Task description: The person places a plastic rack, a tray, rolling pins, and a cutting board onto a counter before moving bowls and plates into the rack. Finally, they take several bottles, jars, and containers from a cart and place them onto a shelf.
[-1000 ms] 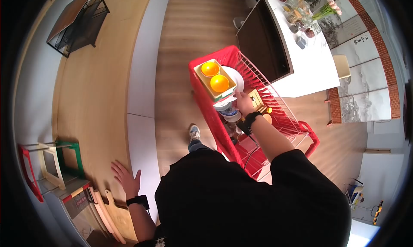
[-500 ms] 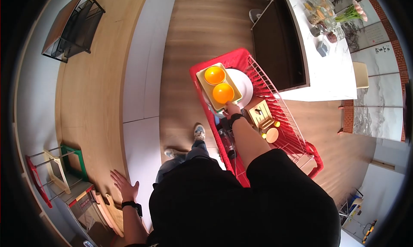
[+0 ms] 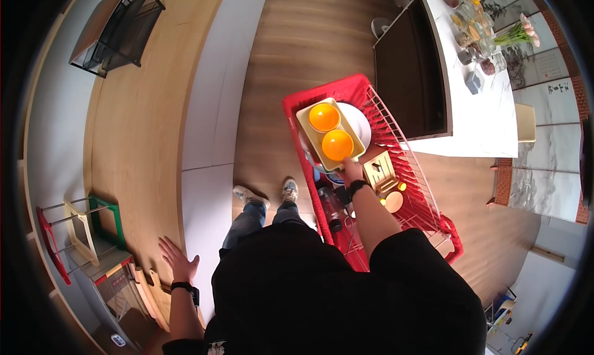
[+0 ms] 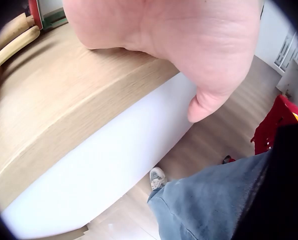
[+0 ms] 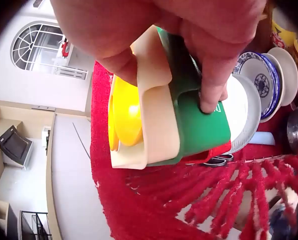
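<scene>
My right hand (image 3: 352,169) grips the near end of a beige tray (image 3: 317,141) inside a red cart (image 3: 331,86). In the right wrist view, the thumb lies over the beige wall while the fingers press on a green bin (image 5: 204,125) nested against it; a red edge shows below. Two orange bowls (image 3: 337,145) sit in the tray. Under and beside it is a white plate (image 3: 359,125). On the left, my left hand (image 3: 178,260) rests with fingers spread on the edge of a wooden counter (image 3: 142,107), holding nothing.
The cart also holds a slatted wooden piece (image 3: 378,168), a dark bottle (image 3: 328,203) and blue-rimmed plates (image 5: 261,80). A white-topped table (image 3: 479,123) with jars and flowers stands right. Cutting boards (image 3: 159,293) and a black-framed rack (image 3: 120,33) are on the left.
My right hand has shifted from beside the tray's corner, over the dishes, to its near end. The view has moved, the cart appears farther right, and both shoes now show side by side.
</scene>
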The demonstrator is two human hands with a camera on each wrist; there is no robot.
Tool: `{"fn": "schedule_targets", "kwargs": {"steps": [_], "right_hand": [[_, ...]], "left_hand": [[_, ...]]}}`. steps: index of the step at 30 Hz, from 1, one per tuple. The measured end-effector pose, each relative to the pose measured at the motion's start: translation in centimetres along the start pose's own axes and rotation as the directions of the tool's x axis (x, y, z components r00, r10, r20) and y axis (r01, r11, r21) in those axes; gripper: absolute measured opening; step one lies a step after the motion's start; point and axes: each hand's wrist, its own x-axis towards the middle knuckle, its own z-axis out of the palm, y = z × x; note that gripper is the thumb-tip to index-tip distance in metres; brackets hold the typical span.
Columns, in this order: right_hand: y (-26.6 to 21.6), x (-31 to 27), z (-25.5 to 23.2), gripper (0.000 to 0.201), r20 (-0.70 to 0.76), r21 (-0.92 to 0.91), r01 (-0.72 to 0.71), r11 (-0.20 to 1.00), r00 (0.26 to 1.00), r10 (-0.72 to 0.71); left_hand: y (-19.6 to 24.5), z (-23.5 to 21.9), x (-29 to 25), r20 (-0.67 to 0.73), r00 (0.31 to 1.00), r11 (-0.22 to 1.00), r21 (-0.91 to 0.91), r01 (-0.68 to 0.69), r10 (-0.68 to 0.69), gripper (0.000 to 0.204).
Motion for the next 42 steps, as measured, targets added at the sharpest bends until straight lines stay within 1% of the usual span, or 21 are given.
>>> {"fn": "schedule_targets", "kwargs": {"steps": [5,9,11,12,13,14,15,16,17,19,20,21,23,24,25,26,27,31,34,38,42], "right_hand": [[-1.6,-3.0,-5.1,0.044,0.033,-0.005,0.043,0.999,0.999,-0.043],[-6.5,-9.5,-5.6,0.046,-0.024,-0.112,0.122,0.986,0.992,-0.126],[-8.5,-11.2,-6.4,0.044,0.158,-0.1,0.234,0.967,0.963,-0.217],[-10.4,-13.9,-5.3,0.042,0.195,-0.136,0.281,0.95,0.948,-0.253],[-11.5,-15.1,-5.1,0.041,0.189,-0.222,0.287,0.932,0.95,-0.248],[-12.0,-14.9,-5.9,0.042,0.208,-0.302,0.306,0.903,0.945,-0.251],[-13.2,-17.7,-3.9,0.043,0.217,-0.273,0.35,0.896,0.93,-0.297],[-14.3,-19.4,-3.2,0.044,0.288,-0.332,0.351,0.876,0.922,-0.26],[-14.6,-20.4,-2.3,0.045,0.386,-0.239,0.372,0.897,0.884,-0.264],[-15.4,-22.6,-0.1,0.055,0.506,-0.283,0.426,0.86,0.828,-0.243],[-14.7,-23.7,2.3,0.06,0.548,-0.16,0.457,0.875,0.778,-0.307],[-14.9,-25.7,4.4,0.057,0.585,-0.183,0.43,0.884,0.77,-0.254],[-14.5,-25.1,6.1,0.053,0.686,-0.305,0.404,0.863,0.721,-0.095],[-13.7,-27.9,9.2,0.048,0.687,-0.314,0.423,0.85,0.719,-0.104],[-12.7,-28.9,11.4,0.048,0.714,-0.32,0.436,0.841,0.694,-0.088],[-11.8,-29.8,13.3,0.046,0.734,-0.348,0.411,0.843,0.678,-0.027],[-11.3,-30.5,14.9,0.044,0.751,-0.377,0.386,0.842,0.66,0.034],[-5.6,-35.0,23.6,0.043,0.805,-0.438,0.335,0.834,0.56,0.198],[-1.1,-36.4,29.2,0.044,0.783,-0.557,0.306,0.772,0.503,0.366],[5.6,-39.9,36.1,0.042,0.779,-0.595,0.336,0.73,0.466,0.42],[11.3,-41.7,41.2,0.045,0.758,-0.639,0.393,0.661,0.47,0.453]], "left_hand": [[0.4,0.1,0.1,-0.003,1.0,1.0,-0.013,0.002,-0.002,0.131],[-0.8,1.4,-0.1,-0.138,0.989,0.998,-0.031,-0.059,0.054,0.115],[-1.6,2.3,0.0,-0.25,0.963,0.991,-0.061,-0.116,0.097,0.101],[-1.8,2.4,0.1,-0.29,0.952,0.987,-0.09,-0.131,0.1,0.09],[-2.0,2.5,0.3,-0.297,0.952,0.99,-0.098,-0.103,0.07,0.09],[-2.5,2.5,0.4,-0.289,0.948,0.988,-0.032,-0.151,0.135,0.089],[-3.4,2.4,0.4,-0.275,0.943,0.982,0.037,-0.185,0.188,0.087],[-3.9,2.7,0.5,-0.3,0.926,0.974,0.056,-0.222,0.228,0.086],[-4.2,2.9,0.6,-0.324,0.909,0.965,0.078,-0.25,0.262,0.085],[-4.3,2.5,0.5,-0.287,0.932,0.973,0.012,-0.229,0.223,0.084],[-4.1,1.8,0.4,-0.277,0.934,0.972,-0.004,-0.234,0.223,0.083],[-4.1,1.3,0.1,-0.268,0.936,0.97,-0.025,-0.242,0.227,0.083],[-4.6,0.6,-0.1,-0.25,0.937,0.961,-0.062,-0.268,0.245,0.081],[-5.1,0.6,0.0,-0.264,0.944,0.971,-0.075,-0.226,0.2,0.081],[-5.6,0.7,0.2,-0.271,0.927,0.957,-0.06,-0.284,0.259,0.081],[-6.0,1.0,0.1,-0.275,0.907,0.938,-0.048,-0.343,0.317,0.081],[-6.0,1.0,-0.2,-0.289,0.916,0.949,-0.062,-0.309,0.279,0.081],[-6.7,1.0,-0.4,-0.338,0.892,0.936,-0.077,-0.345,0.301,0.08],[-7.0,0.7,-0.5,-0.366,0.88,0.923,-0.12,-0.366,0.302,0.08],[-7.7,1.1,-0.4,-0.378,0.875,0.898,-0.193,-0.394,0.303,0.081],[-8.1,1.6,-0.3,-0.404,0.859,0.876,-0.223,-0.427,0.315,0.077]]}}
